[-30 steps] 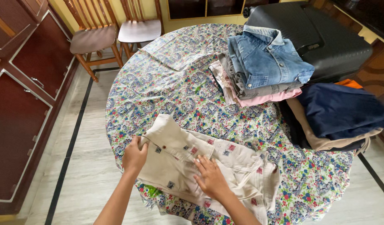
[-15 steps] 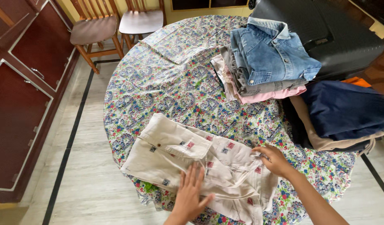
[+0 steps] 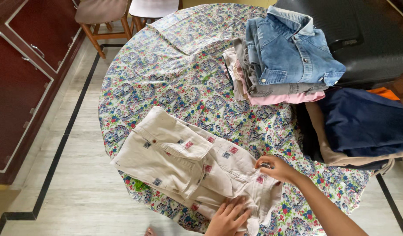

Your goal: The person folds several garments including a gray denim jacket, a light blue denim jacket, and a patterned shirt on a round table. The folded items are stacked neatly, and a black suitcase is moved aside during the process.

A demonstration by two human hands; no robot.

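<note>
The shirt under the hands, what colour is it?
Cream shirt with small red and grey squares, head view.
</note>
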